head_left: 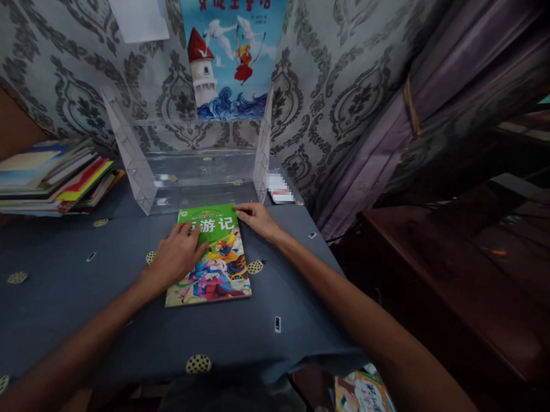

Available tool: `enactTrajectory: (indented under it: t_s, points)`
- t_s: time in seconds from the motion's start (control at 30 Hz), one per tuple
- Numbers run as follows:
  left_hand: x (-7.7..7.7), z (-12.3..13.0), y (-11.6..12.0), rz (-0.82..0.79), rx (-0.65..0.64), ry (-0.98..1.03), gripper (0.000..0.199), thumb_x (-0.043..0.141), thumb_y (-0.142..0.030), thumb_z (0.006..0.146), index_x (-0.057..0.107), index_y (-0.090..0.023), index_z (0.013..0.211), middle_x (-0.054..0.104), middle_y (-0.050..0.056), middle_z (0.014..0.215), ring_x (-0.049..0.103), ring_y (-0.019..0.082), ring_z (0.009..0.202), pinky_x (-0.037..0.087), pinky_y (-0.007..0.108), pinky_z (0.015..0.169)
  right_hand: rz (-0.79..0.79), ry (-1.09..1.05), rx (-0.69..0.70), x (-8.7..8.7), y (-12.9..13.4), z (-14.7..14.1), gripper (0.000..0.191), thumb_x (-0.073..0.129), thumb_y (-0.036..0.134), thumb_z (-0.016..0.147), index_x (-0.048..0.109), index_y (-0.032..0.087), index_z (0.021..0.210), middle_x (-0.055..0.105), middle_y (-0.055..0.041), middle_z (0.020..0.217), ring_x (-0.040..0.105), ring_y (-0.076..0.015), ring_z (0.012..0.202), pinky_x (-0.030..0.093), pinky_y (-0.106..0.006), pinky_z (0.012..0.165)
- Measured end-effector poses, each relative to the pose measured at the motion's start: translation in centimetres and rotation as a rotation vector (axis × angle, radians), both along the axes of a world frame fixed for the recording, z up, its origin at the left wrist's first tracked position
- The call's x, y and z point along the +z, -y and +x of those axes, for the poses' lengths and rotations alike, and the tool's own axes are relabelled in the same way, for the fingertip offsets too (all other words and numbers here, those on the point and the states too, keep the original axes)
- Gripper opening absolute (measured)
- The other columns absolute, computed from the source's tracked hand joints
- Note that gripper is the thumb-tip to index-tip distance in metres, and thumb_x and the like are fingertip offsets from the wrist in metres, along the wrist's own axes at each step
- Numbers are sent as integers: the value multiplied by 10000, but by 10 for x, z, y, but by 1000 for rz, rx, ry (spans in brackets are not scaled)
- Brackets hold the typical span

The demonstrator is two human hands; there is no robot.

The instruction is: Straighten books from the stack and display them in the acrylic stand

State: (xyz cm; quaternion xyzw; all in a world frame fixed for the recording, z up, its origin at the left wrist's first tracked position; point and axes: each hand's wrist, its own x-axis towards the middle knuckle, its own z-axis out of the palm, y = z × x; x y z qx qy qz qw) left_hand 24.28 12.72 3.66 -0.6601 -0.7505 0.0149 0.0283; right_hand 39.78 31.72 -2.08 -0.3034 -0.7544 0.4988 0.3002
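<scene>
green book: one, lying face up on the dark blue tablecloth (104, 311), its far edge close to the front of the clear stand; whether the two touch i cannot tell. that is the green book's (218, 276) place, under and between the hands.
left hand: open, fingers loosely spread over the upper left of the cover, hiding part of the title; resting on it rather than gripped round it.
right hand: the left hand (178, 251) has its fellow, the right hand (256, 219), at the far right corner, fingers partly curled, tips at the edge; whether they pinch it i cannot tell.
table edges: the near edge runs well below the book; the right edge slants close by the right forearm.
room on the cloth: a broad stretch between book and book pile (50, 177) at left, a narrower strip at right.
clear stand: one clear stand (136, 168), two upright side panels, open between them.
wall: one poster (237, 60), one white sheet (139, 18).
right of stand: one blurred-out item (281, 189), just beside its panel.
beyond the right edge: one purple curtain (372, 137), dark red furniture (457, 278).
below the table: at least one picture book (362, 398).
pile: several books, too overlapped to count.
</scene>
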Motion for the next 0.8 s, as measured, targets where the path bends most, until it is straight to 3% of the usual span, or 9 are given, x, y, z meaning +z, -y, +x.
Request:
enactTrajectory:
  t_s: [0.13,0.37,0.5,0.67,0.8]
  points:
    - [-3,-3,0,41,-11,21,448,427,-382,1004,528,-114,1348,548,196,1388,449,351,1329,537,484,919,34,0,10,0,-2,0,286,592,161,866,759,145,1097,761,-98,1116,704,-234,1042,523,-397,980]
    - [-5,-1,0,78,-62,-21,423,400,-338,1009,551,-93,1319,563,220,1374,489,375,1297,484,559,958,301,160,23,2,5,1,305,581,134,876,743,146,1134,739,-97,1070,665,-227,1026,507,-404,965]
    - [-10,8,7,118,-252,34,398,350,-291,1024,562,-135,1323,582,179,1380,493,331,1319,429,544,1038,420,188,55,0,30,17,359,559,148,898,685,119,1233,662,-147,1224,612,-249,1130,479,-431,1004]
    - [-6,32,30,78,-516,111,545,368,-544,1006,519,-181,1383,527,126,1468,434,291,1389,390,485,1108,497,155,134,-1,71,47,394,489,149,939,636,198,1301,625,-115,1280,569,-235,1190,452,-459,1041]
    - [-6,47,42,59,-554,49,648,432,-569,976,467,-110,1431,491,163,1502,429,328,1394,381,518,1110,483,108,144,0,93,66,367,479,147,944,657,190,1262,681,-107,1168,596,-231,1108,483,-439,982]
